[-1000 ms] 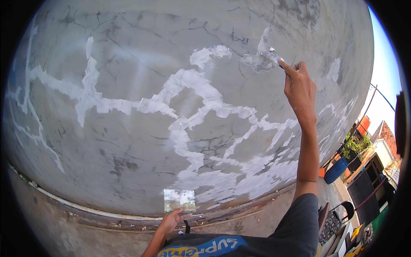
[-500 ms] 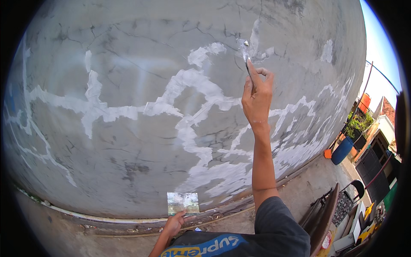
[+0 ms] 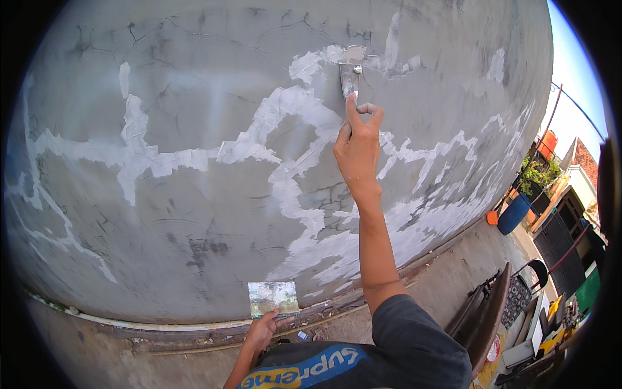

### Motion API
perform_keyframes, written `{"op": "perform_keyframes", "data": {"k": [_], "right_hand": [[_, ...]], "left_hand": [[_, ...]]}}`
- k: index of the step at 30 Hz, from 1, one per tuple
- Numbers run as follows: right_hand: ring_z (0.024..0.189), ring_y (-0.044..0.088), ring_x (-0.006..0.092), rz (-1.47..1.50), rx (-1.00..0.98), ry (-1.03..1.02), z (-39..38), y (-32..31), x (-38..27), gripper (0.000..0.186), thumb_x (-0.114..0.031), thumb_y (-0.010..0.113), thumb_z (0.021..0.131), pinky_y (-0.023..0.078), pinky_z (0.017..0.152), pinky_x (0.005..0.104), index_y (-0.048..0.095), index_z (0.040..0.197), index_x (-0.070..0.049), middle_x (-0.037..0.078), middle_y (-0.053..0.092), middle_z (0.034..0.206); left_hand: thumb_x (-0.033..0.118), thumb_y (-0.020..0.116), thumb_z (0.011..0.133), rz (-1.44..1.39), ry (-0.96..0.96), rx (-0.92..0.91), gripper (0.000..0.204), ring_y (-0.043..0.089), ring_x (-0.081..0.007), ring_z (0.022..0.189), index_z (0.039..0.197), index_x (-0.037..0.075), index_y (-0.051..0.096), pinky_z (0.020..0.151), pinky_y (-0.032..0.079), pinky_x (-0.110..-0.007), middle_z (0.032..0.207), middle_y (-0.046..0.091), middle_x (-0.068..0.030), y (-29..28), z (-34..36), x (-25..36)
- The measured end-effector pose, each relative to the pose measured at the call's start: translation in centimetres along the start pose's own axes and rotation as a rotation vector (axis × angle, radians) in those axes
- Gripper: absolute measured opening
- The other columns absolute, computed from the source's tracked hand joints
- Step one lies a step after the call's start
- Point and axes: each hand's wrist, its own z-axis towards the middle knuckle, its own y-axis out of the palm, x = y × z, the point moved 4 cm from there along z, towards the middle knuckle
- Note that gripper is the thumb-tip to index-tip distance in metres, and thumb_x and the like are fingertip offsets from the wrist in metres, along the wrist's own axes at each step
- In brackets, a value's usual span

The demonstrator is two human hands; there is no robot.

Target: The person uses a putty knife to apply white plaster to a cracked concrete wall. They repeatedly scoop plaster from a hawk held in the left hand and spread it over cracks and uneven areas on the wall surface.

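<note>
A grey cracked wall (image 3: 175, 227) carries branching white putty patches (image 3: 285, 110). High at the centre, my right hand (image 3: 358, 139) grips a narrow putty knife (image 3: 350, 79), its blade against the wall beside a small light smear of filler (image 3: 356, 53). Low in the middle, my left hand (image 3: 262, 330) holds a flat, smeared rectangular metal plate (image 3: 273, 298) out in front of the dark shirt.
A thin pipe (image 3: 142, 322) runs along the wall's foot on the concrete ground (image 3: 155, 363). At right stand a brown oval table (image 3: 492, 311), a patterned chair (image 3: 518, 298), a blue barrel (image 3: 512, 214), plants (image 3: 538, 175), a dark gate (image 3: 557, 253) and piled clutter.
My right hand and putty knife have moved leftward across the upper wall, the blade turning upright, and a fresh smear now shows above it. My left hand still holds the plate low.
</note>
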Motion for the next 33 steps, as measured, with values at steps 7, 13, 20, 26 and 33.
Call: {"op": "perform_keyframes", "data": {"k": [7,13,20,26,33], "right_hand": [[0.071,0.058,0.0264,-0.131,-0.056,-0.056,3.7,-6.1,-1.6,0.04,0.002,0.049,0.087,0.048,0.068,0.0354,0.063,0.123,-0.008,0.017,0.051,0.106],[0.075,0.059,0.03,-0.271,-0.094,-0.043,5.0,-5.2,-2.2,0.039,0.0,0.052,0.086,0.048,0.069,0.0367,0.065,0.121,-0.008,0.017,0.052,0.104],[0.075,0.059,0.0283,-0.141,-0.078,0.009,2.4,-6.1,-1.4,0.041,0.003,0.052,0.085,0.048,0.069,0.0377,0.064,0.122,-0.009,0.016,0.052,0.102],[0.075,0.058,0.0273,-0.147,0.125,-0.058,3.4,-3.3,0.6,0.045,0.006,0.051,0.085,0.048,0.067,0.0364,0.059,0.127,-0.006,0.017,0.048,0.106],[0.076,0.058,0.0274,-0.045,0.028,0.051,-0.6,-0.5,0.3,0.043,0.005,0.05,0.087,0.048,0.07,0.0367,0.057,0.129,-0.003,0.018,0.046,0.108]], "left_hand": [[0.019,0.049,0.097,-0.03,0.023,-0.073,0.045,0.054,-0.0357,0.122,0.127,-0.015,0.04,0.111,0.028,-0.042,0.131,0.049,-0.0163,0.3,0.1,0.0],[0.016,0.049,0.097,0.013,-0.028,-0.042,0.041,0.054,-0.0348,0.12,0.126,-0.012,0.042,0.11,0.035,-0.044,0.131,0.049,-0.0154,1.6,-0.5,0.7],[0.019,0.047,0.098,0.018,-0.01,-0.111,0.041,0.053,-0.0355,0.121,0.124,-0.013,0.044,0.111,0.031,-0.043,0.132,0.049,-0.0185,0.7,0.1,0.2],[0.017,0.047,0.097,0.044,-0.022,-0.07,0.041,0.052,-0.0354,0.122,0.124,-0.013,0.043,0.112,0.034,-0.045,0.133,0.049,-0.0185,1.4,-0.7,0.7],[0.014,0.048,0.096,-0.008,0.033,-0.116,0.039,0.052,-0.0338,0.121,0.123,-0.013,0.044,0.11,0.037,-0.049,0.13,0.052,-0.0178,0.9,0.2,0.1]]}}
